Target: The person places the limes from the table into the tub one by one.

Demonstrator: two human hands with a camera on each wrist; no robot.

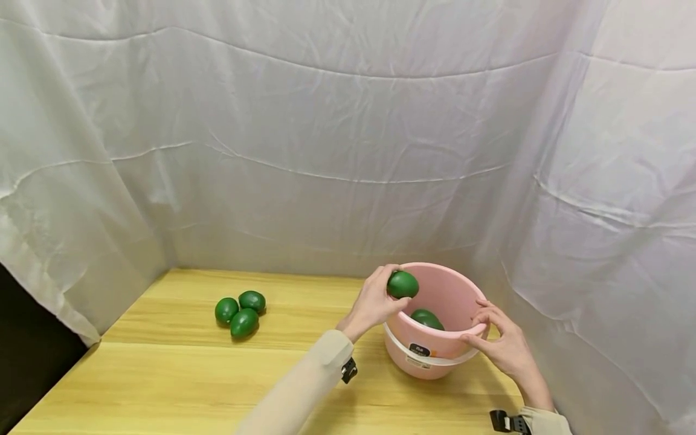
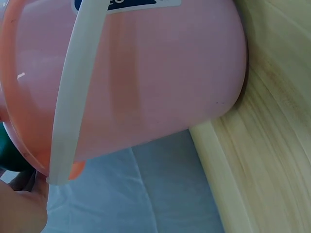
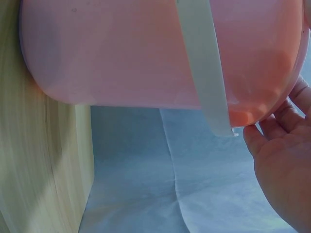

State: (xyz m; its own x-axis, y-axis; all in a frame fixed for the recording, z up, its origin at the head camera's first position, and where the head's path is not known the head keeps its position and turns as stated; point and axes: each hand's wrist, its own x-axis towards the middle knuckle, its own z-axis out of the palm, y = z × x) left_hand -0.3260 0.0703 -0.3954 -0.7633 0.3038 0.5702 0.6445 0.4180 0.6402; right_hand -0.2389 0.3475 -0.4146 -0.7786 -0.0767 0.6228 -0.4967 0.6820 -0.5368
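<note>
My left hand (image 1: 374,300) holds a dark green, smooth avocado (image 1: 403,284) between thumb and fingers, at the left rim of a pink bucket (image 1: 452,341). Inside the bucket lies another green avocado (image 1: 426,318), partly hidden by the front wall. On the opposite side, my right hand (image 1: 505,344) grips the bucket's rim with thumb and fingers. The left wrist view catches only part of the held avocado (image 2: 12,151) beside the bucket's edge. In the right wrist view, fingertips of the right hand (image 3: 289,162) touch the rim near the white handle (image 3: 201,58).
Three more green avocados (image 1: 244,323) sit close together on the left part of the wooden table (image 1: 163,374). The bucket stands upright toward the table's right side. Pale grey cloth (image 1: 326,139) hangs behind the table and along its sides.
</note>
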